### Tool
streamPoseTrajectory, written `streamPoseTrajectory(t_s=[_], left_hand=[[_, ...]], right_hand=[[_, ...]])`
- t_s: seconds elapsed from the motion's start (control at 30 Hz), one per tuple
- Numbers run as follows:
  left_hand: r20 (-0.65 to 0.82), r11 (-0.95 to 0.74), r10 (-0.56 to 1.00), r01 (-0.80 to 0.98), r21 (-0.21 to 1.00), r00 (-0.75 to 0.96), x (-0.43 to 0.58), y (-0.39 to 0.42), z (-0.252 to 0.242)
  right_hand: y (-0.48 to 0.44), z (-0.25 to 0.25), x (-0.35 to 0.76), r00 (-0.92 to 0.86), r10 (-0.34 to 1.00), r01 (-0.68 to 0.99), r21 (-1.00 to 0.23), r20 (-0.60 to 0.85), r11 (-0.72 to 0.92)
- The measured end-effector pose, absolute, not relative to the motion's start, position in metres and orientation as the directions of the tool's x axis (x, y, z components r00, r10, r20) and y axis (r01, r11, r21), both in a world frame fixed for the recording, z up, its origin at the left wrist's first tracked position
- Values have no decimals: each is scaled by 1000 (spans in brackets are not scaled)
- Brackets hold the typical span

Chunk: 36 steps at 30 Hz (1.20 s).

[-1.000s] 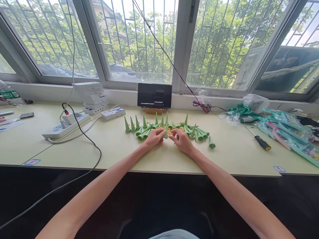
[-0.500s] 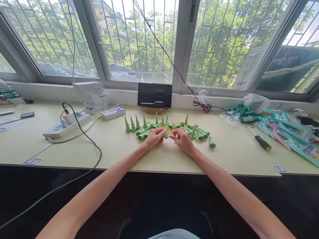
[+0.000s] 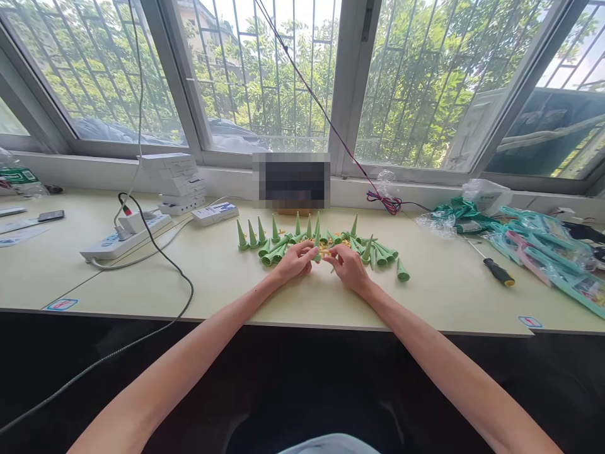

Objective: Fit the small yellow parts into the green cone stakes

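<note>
My left hand is closed around a green cone, which stands point up between thumb and fingers. Just to its right, my right hand is pinched with its fingertips close to that cone; whatever is between them is too small to make out. Behind both hands lie small yellow pieces, partly hidden. Several more green cones stand upright in a loose row, while others lie on their sides, among them a lone cone at the right.
A dark screen, blurred out, stands against the window wall. On the left are a power strip, cables and stacked white boxes. A screwdriver and teal plastic-wrapped packages lie right on the pale table.
Both hands stay almost in place, with slight finger movement around the held cone. The other cones have not moved.
</note>
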<state>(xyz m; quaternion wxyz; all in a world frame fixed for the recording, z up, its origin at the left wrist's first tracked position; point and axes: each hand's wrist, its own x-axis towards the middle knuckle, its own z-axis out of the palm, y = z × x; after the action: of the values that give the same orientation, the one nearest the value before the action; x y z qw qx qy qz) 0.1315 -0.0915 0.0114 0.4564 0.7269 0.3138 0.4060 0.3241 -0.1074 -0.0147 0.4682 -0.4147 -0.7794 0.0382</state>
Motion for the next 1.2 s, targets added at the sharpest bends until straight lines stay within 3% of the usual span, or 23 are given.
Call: streamPoseTrajectory(t_s=[0.4, 0.9, 1.2], left_hand=[[274, -381, 822, 126, 916, 499, 130, -90, 8], [330, -482, 762, 147, 864, 558, 129, -89, 4], [286, -445, 796, 196, 874, 533, 131, -87, 1]], right_hand=[[-110, -13, 324, -226, 663, 597, -436, 714, 673], [-109, -13, 323, -208, 742, 619, -502, 637, 604], [-109, -12, 323, -205, 765, 642, -506, 610, 576]])
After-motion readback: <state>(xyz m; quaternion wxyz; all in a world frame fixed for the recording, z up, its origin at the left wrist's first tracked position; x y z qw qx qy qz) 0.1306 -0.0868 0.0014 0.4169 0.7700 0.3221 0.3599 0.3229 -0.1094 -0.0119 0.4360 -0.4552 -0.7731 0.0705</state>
